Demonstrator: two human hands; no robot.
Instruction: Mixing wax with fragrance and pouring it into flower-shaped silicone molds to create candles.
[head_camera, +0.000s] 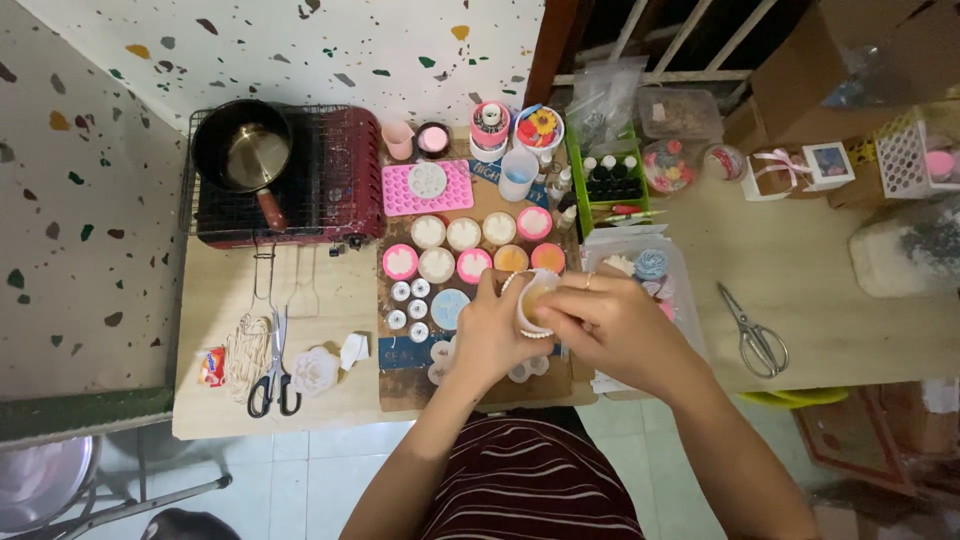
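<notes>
Hands pinch one small white round mould (533, 303) between them, left hand (492, 332) and right hand (600, 322) closed on it, while rows of filled moulds (470, 248) just beyond look done on the surface (330, 300).

A small red-orange packet (211, 367) lies at the table's left edge.

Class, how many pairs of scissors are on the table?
2: black-handled scissors at the left, beside the white flower shape; metal scissors at the right. Others may be hidden.
</notes>
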